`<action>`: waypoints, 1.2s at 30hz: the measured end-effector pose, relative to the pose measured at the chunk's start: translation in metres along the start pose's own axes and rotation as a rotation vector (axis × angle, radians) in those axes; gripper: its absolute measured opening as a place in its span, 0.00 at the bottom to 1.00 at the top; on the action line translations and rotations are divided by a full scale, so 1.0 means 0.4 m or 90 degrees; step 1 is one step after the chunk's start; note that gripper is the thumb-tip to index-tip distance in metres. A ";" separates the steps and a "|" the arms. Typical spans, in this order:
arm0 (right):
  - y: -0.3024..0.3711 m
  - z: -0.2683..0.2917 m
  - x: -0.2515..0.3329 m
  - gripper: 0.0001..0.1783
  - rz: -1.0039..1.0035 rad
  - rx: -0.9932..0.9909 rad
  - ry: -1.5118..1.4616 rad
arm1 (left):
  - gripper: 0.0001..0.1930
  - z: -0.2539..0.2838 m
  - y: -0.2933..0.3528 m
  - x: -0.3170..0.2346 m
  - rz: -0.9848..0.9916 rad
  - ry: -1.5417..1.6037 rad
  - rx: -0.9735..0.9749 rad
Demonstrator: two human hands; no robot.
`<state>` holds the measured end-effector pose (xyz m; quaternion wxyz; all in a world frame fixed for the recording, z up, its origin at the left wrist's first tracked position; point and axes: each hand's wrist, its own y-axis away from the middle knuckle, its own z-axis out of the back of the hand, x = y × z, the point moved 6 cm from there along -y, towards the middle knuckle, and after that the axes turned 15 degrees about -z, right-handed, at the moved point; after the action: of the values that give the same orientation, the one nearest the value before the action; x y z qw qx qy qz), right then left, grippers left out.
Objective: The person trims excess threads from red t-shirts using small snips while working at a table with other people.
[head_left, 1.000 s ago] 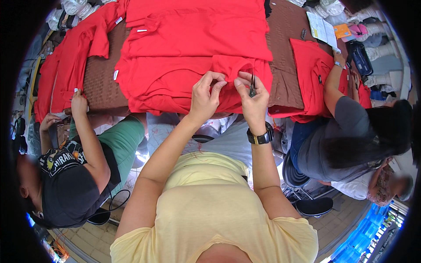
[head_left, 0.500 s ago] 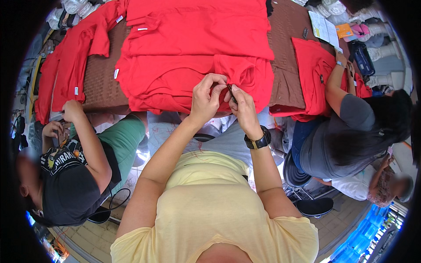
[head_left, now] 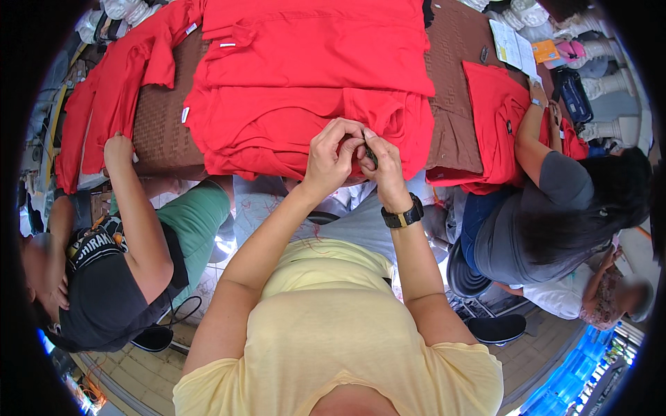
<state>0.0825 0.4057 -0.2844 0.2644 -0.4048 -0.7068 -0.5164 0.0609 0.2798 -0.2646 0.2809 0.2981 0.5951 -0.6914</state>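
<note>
Directly in front of me, a red shirt lies spread at the table's near edge, its folds bunched by my fingers. My left hand is closed, pinching at the shirt's edge beside a sleeve-like opening; the pinched bit is hidden by the fingers. Right beside it, my right hand, with a black watch on the wrist, is wrapped round small dark thread snips. Their tips are hidden behind the fingers of both hands, which touch or nearly touch.
More red shirts lie beyond on the brown-covered table. A co-worker at left grips a red garment; another at right handles a red garment. Sheets of paper and a dark blue pouch are at far right.
My fingertips have come together, hiding more of the snips. The left co-worker's nearer hand has moved up onto the red garment, and their other hand has drawn back toward the head.
</note>
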 end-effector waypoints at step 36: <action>-0.032 0.047 0.067 0.08 0.181 -0.117 0.109 | 0.04 0.031 -0.010 0.077 0.228 0.136 -0.052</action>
<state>0.0584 0.4298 -0.2760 0.3559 -0.4779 -0.5671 -0.5686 0.0363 0.2669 -0.2835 0.3464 0.4593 0.5864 -0.5702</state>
